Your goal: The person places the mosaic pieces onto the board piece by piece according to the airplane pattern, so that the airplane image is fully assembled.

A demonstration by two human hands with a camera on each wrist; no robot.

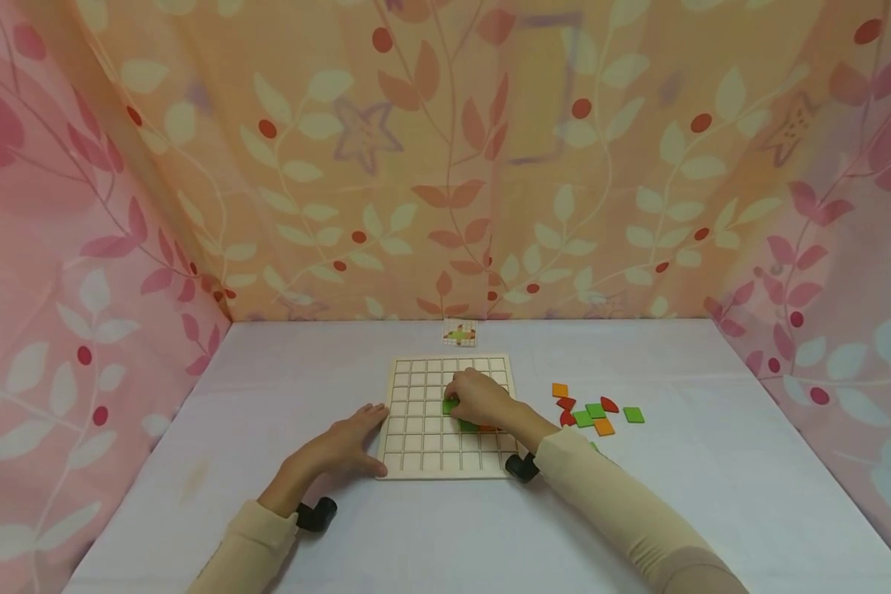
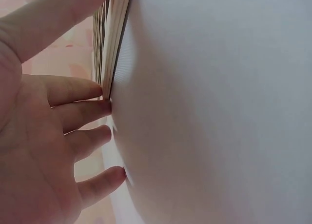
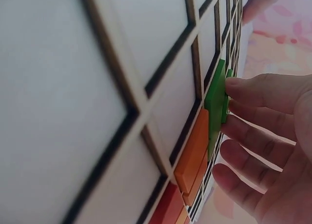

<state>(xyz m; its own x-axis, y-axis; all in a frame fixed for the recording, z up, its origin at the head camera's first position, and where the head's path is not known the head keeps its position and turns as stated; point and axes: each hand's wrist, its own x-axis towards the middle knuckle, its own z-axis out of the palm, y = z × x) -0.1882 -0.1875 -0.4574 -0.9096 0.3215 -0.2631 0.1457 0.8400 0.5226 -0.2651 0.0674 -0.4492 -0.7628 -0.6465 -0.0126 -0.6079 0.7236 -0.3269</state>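
A pale wooden grid board lies on the table. My left hand is at its left side with fingers spread; in the left wrist view, fingertips touch the board's edge. Over the middle of the grid, my right hand pinches a green square tile between thumb and fingers, down at the board. Beside that tile, another green tile sits in the grid, followed by an orange tile and a red piece. The right hand and forearm partly hide these in the head view.
Loose tiles lie right of the board, among them a green square, an orange square and a red rounded piece. Behind the board is a small pattern card. Patterned cloth walls surround the white table.
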